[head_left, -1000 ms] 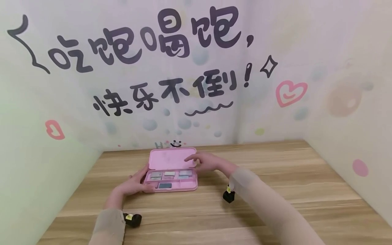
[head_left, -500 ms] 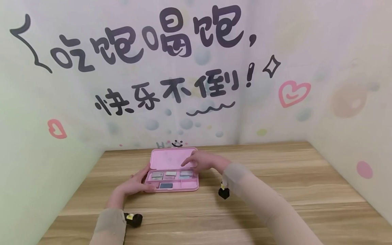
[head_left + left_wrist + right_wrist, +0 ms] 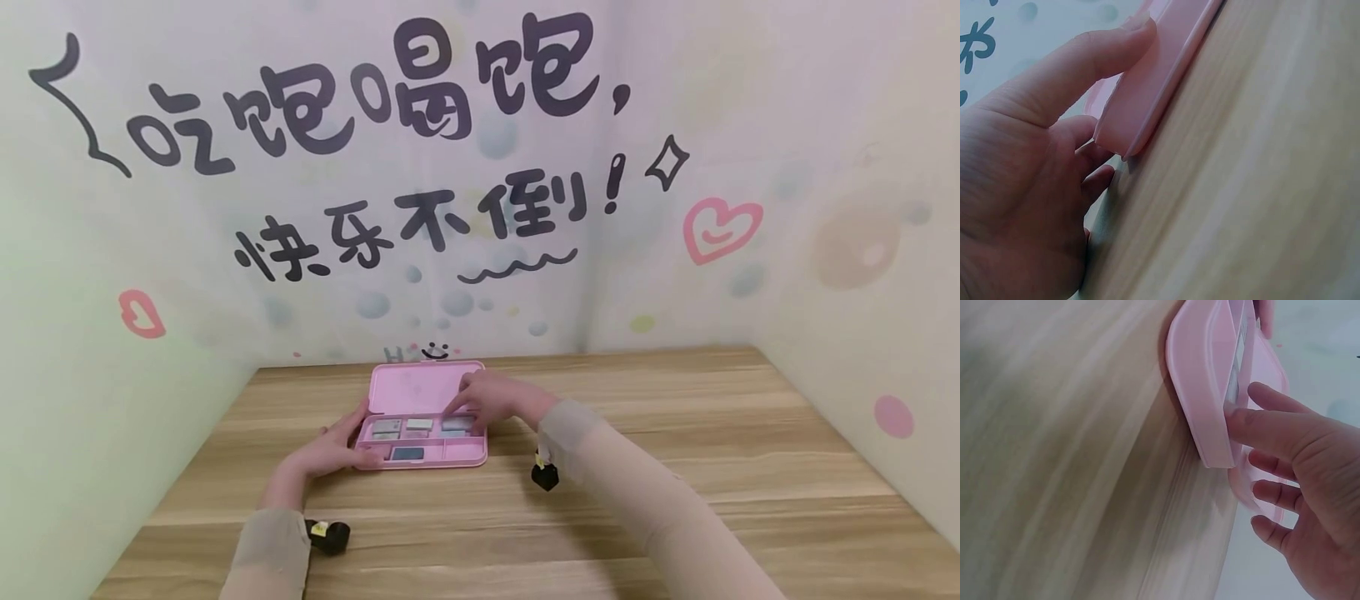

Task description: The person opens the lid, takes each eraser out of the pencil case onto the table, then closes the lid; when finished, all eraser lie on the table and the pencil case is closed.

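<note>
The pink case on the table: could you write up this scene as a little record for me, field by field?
Container: pink case, open on the table
Lid: raised at the back
Back row: small pale pieces
Front row: dark piece
Left hand: holds the case's left end
Right hand: reaches in at the back right; grip unclear
Backdrop: wall with dark writing

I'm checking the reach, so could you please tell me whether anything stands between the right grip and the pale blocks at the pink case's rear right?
Nothing visible does: the lid is open, and the right grip is at the pink case, close by the pale blocks. Contact is unclear.
</note>
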Tool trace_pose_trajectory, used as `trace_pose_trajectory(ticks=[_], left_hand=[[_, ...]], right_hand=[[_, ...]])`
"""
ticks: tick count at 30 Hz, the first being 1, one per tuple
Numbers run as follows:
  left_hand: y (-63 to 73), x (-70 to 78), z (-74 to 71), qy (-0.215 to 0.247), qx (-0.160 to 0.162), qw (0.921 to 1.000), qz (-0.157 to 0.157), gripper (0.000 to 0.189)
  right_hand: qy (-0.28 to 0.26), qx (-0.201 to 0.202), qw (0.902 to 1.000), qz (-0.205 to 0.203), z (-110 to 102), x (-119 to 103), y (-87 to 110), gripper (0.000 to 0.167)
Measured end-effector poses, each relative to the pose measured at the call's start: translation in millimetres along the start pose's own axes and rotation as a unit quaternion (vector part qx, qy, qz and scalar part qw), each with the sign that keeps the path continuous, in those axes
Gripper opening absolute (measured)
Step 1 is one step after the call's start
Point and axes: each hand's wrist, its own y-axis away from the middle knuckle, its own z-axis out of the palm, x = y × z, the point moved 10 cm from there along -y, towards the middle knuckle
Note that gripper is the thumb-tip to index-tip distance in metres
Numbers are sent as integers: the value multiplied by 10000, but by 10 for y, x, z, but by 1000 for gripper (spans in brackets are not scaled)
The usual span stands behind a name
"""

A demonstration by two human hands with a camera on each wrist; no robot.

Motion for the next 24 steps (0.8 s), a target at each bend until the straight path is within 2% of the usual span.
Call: trace_pose_trajectory(ticks=[13, 24], left_hand=[[-21, -28, 6, -79, -15, 9999, -64, 115], [-25, -32, 4, -74, -5, 10000, -52, 115]], right_hand=[[-334, -272, 9986, 293, 70, 51, -77, 49], [-420, -324, 9981, 320, 83, 33, -99, 60]])
